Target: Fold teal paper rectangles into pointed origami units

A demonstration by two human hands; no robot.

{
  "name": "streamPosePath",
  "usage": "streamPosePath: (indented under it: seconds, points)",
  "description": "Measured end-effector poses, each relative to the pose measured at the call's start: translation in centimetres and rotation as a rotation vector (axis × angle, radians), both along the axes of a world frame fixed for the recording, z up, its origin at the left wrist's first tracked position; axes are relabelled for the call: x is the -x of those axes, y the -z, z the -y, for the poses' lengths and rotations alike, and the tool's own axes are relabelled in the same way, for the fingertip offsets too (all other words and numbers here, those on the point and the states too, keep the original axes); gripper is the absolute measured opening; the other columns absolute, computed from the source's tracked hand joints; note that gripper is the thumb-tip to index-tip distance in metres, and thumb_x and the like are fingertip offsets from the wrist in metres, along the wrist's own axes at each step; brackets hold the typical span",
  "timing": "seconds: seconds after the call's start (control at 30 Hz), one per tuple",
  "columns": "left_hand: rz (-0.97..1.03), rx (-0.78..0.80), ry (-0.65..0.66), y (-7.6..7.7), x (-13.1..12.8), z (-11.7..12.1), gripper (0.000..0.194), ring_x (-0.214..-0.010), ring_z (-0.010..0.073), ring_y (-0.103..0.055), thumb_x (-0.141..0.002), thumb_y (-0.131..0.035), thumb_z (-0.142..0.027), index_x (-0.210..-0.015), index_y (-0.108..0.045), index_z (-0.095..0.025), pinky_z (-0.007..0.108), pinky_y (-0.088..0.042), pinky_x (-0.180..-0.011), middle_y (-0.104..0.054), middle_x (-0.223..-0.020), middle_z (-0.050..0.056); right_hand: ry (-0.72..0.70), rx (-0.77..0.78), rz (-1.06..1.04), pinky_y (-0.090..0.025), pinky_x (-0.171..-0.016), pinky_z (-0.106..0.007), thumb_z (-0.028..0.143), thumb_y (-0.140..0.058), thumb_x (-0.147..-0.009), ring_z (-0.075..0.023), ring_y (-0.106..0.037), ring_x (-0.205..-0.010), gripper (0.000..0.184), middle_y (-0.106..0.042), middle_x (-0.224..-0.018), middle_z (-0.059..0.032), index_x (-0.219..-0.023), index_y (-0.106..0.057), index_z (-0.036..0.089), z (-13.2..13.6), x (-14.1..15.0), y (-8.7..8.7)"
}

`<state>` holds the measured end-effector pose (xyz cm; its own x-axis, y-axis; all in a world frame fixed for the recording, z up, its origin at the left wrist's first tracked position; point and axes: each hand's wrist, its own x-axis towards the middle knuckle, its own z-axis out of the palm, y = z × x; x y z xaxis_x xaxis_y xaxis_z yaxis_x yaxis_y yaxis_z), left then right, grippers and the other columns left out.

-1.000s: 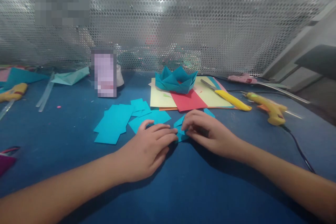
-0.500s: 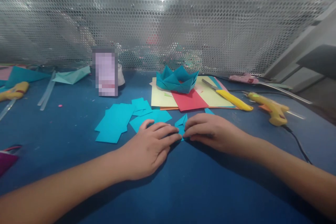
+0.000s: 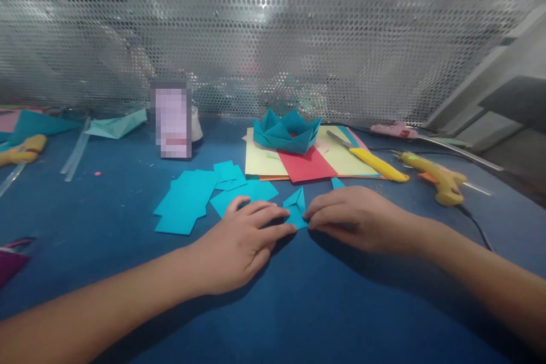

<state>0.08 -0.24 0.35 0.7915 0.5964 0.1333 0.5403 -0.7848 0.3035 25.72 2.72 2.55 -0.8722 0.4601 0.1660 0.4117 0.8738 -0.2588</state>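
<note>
A small folded blue paper (image 3: 296, 215) lies on the table between my hands, with a pointed flap at its top and a crease line down to the middle. My left hand (image 3: 249, 239) rests flat with its fingers stretched out, fingertips pressing on the paper's left side. At the right edge, my right hand (image 3: 356, 217) has its fingers bent together and pinches the paper's lower right corner. Loose blue paper sheets (image 3: 187, 196) are spread beyond my left hand. Another blue paper piece (image 3: 337, 183) shows partly behind my right hand.
A folded blue paper crown shape (image 3: 286, 132) and a red sheet (image 3: 307, 165) sit on pale yellow paper (image 3: 261, 160). A yellow utility knife (image 3: 377, 164) and a yellow glue gun (image 3: 439, 182) lie at right. A phone (image 3: 173, 122) stands back left, before a perforated metal panel (image 3: 264, 28).
My right hand has shifted slightly right, uncovering more of the folded blue paper. My left hand stays nearly in place, fingertips still on the paper.
</note>
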Motion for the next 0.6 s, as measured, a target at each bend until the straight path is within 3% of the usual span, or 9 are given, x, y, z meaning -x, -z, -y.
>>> streamPosePath:
  seconds: [0.13, 0.23, 0.43, 0.6]
  points:
    - [0.002, 0.014, -0.003, 0.1, 0.0, -0.1, 0.044, -0.123, 0.0253, -0.045, -0.092, -0.039, -0.015, -0.130, -0.049, -0.033, 0.053, -0.025, -0.104, -0.049, -0.136, 0.001, 0.049, -0.053, -0.008, -0.048, -0.079, -0.028, 0.022, -0.048, -0.095, -0.0177, -0.064, -0.093, 0.024, -0.069, -0.107, -0.0067, -0.107, -0.068, 0.021, -0.3, 0.0, 1.0]
    - [0.024, 0.030, 0.002, 0.2, 0.1, -0.2, 0.043, -0.124, 0.0252, -0.045, -0.091, -0.040, -0.014, -0.128, -0.050, -0.034, 0.051, -0.026, -0.103, -0.050, -0.136, 0.000, 0.042, -0.129, 0.027, -0.048, -0.076, -0.029, 0.024, -0.044, -0.097, -0.0182, -0.064, -0.093, 0.027, -0.069, -0.109, -0.0077, -0.105, -0.069, 0.022, -0.3, 0.1, 1.5]
    - [0.059, 0.070, 0.004, 0.2, 0.2, -0.3, 0.038, -0.125, 0.0237, -0.044, -0.089, -0.042, -0.013, -0.121, -0.055, -0.030, 0.047, -0.027, -0.103, -0.051, -0.136, 0.000, -0.060, -0.337, 0.094, -0.051, -0.073, -0.033, 0.022, -0.033, -0.100, -0.0202, -0.063, -0.087, 0.033, -0.070, -0.101, -0.0099, -0.105, -0.065, 0.015, 0.1, 0.3, 2.0]
    - [0.085, 0.064, -0.008, 0.1, 0.1, -0.2, 0.040, -0.124, 0.0239, -0.046, -0.089, -0.041, -0.014, -0.126, -0.050, -0.026, 0.047, -0.027, -0.104, -0.054, -0.134, 0.004, -0.025, -0.381, 0.083, -0.051, -0.066, -0.033, 0.017, -0.035, -0.097, -0.0208, -0.063, -0.079, 0.030, -0.070, -0.088, -0.0102, -0.096, -0.065, 0.014, 0.3, 0.9, 2.0]
